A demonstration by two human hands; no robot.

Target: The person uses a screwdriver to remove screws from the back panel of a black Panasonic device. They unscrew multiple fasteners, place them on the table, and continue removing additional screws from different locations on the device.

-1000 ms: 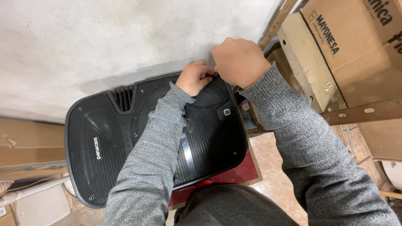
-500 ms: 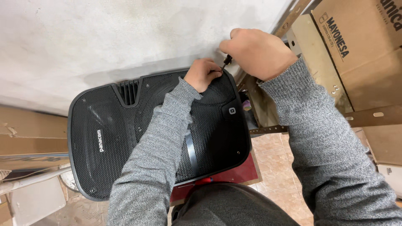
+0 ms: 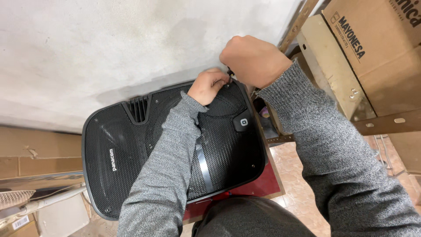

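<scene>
I see a black speaker (image 3: 144, 162) with a perforated metal grille lying flat against the rough wall (image 3: 109, 48). My left hand (image 3: 209, 84) pinches its top edge; my right hand (image 3: 252, 59) is fisted around a dark tool (image 3: 229, 71).

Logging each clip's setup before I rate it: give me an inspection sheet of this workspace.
Surface: dark red board under the speaker, over a tiled floor.
Job's things: large black speaker lying grille-up against the wall; small dark tool tip at its top edge.
Clutter: cardboard boxes on a shelf to the right; flat cardboard to the left.
Hands: left hand rests on the grille's top edge; right hand is closed around the tool, apparently a screwdriver.
Cables: nothing seen.
Surroundings: rough pale plaster wall; wooden shelf rail.
</scene>
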